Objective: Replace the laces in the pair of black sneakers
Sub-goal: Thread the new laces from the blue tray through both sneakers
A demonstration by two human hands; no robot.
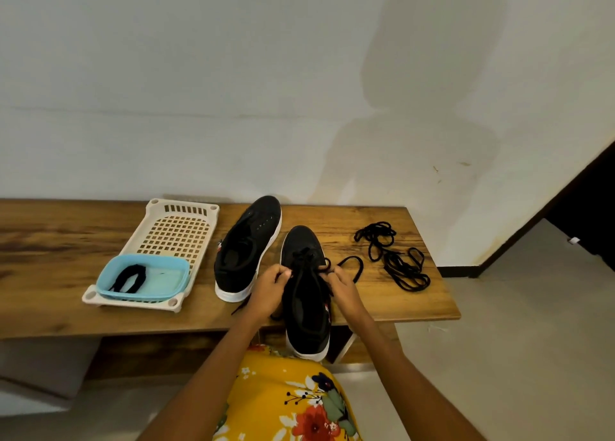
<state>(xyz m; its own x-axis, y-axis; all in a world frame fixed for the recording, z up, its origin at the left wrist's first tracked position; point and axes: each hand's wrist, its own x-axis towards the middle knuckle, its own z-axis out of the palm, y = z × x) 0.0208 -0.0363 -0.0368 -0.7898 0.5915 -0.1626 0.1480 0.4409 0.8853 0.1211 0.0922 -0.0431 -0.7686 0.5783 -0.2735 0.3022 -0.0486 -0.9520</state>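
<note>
A black sneaker with a white sole (307,304) lies toe-away on the wooden table (66,247), its heel hanging over the near edge. My left hand (271,290) pinches its lace at the left side of the eyelets. My right hand (342,285) pinches the lace on the right side, where a black loop (354,267) trails onto the table. The second black sneaker (248,247) lies to the left, with no lace in its eyelets. A loose pile of black laces (392,257) lies to the right.
A cream perforated plastic tray (173,230) sits on the left of the table, with a light blue tub (173,274) on its near end holding a folded black lace (128,277). A white wall stands behind. The table's right edge is near the lace pile.
</note>
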